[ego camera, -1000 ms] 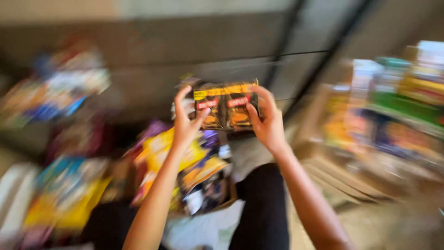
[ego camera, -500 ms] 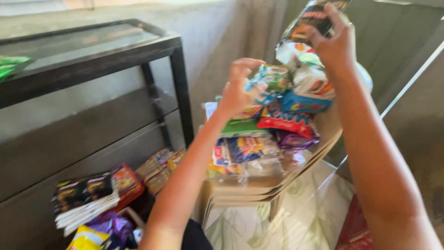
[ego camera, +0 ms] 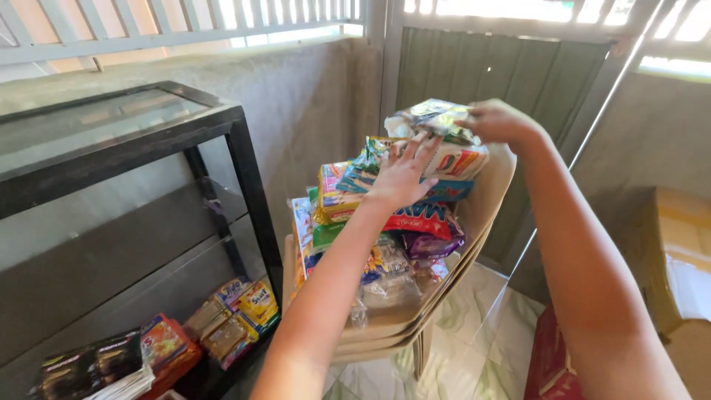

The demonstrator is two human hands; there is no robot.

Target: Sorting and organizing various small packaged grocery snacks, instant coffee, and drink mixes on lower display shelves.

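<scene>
Our right hand (ego camera: 500, 122) pinches a crinkly foil packet (ego camera: 433, 118) atop the glossy packet heap (ego camera: 385, 215) on stacked beige plastic chairs (ego camera: 474, 237); our left hand (ego camera: 400, 178) presses it, fingers (ego camera: 422, 152) spread wide. Beside us a black glass-topped shelf (ego camera: 148, 141), rough concrete wall, tiled floor. The cardboard box (ego camera: 678, 252) is cut off.

The snack pile (ego camera: 385, 222) fills the stacked chairs' (ego camera: 415, 326) seat up to the backrest. The black shelf frame (ego camera: 252, 192) crowds its left; the metal gate (ego camera: 481, 81) closes behind. Open floor (ego camera: 481, 348) lies right, before the cardboard box (ego camera: 681, 259).
</scene>
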